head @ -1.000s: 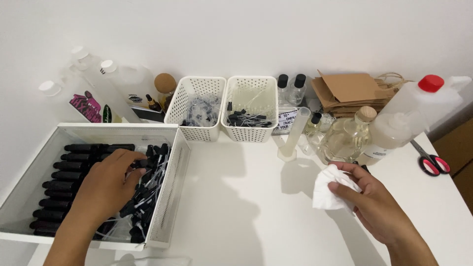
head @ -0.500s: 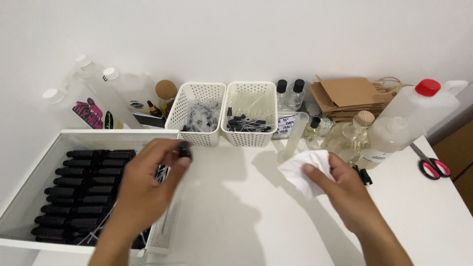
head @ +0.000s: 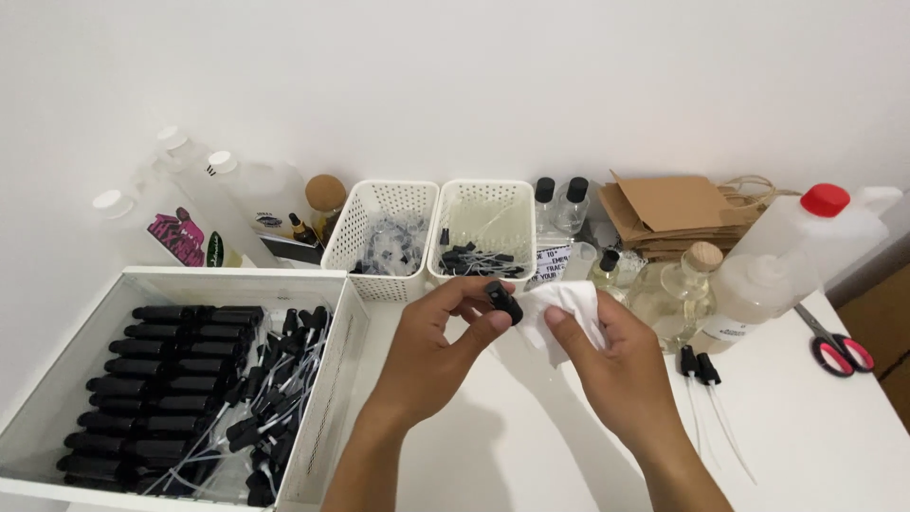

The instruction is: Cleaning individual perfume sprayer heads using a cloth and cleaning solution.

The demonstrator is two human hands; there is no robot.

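Over the middle of the tabletop (head: 531,446), the left hand (head: 441,346) pinches a small black spray cap (head: 504,301) while the right hand (head: 607,356) presses a white tissue (head: 567,308) against it. It looks like the wiping step; a steady pinch matters, since the cap is small.

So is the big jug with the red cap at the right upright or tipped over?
Tipped. The jug leans at a slant, its red cap up and to the right, its lower end down by the round glass bottle.
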